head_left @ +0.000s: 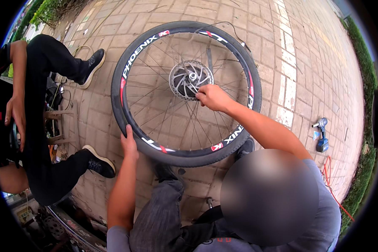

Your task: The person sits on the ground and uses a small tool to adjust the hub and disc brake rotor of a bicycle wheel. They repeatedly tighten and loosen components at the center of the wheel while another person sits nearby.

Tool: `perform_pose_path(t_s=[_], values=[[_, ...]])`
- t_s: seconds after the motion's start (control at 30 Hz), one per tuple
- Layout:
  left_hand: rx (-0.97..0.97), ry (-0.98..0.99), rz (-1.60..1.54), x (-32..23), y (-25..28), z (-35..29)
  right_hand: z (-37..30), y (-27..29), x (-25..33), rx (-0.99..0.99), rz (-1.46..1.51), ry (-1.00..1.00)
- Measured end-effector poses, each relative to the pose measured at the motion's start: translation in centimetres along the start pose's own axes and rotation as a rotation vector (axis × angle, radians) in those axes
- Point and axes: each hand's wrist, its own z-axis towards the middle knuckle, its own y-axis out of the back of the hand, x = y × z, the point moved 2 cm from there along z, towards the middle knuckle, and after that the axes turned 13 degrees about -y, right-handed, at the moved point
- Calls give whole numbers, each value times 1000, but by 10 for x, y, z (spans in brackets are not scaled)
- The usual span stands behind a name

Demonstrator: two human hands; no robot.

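Note:
A bicycle wheel [122, 113] with a black tyre, thin spokes and a black rim with white and red markings fills the middle. Its lower edge is close to my legs. At its hub is a silver brake disc [175, 80] with an axle end [192, 77] sticking up. My left hand [129, 145] grips the tyre at the lower left, thumb on the side facing up, other fingers mostly hidden. Over the disc's lower right edge, my right hand [214, 98] is closed in a pinch on a thin silver tool [194, 88] pointing toward the axle; its exact kind is unclear.
At the left sits another person in black trousers [50, 176] and dark shoes, one hand [17, 115] hanging near the lap. A blue and grey cordless power tool [322, 135] lies on the brick paving at the right, near an orange cord [332, 189]. A wooden frame [74, 124] stands left.

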Motion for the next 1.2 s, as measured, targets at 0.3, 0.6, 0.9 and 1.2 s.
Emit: perform_pose_path(t_s=[0.3,0.6,0.9,1.2], values=[[4,-135,47,-2,-1,3,-11,-10,-19,-33,26,38],[15,-201,113,-5,-1,3,-11,-38,-3,187,723,-208],[28,-192,129,-9,0,2,-3,-43,2,144,720,-219],[6,-219,90,-12,-4,4,0,-58,24,143,1133,-425]])
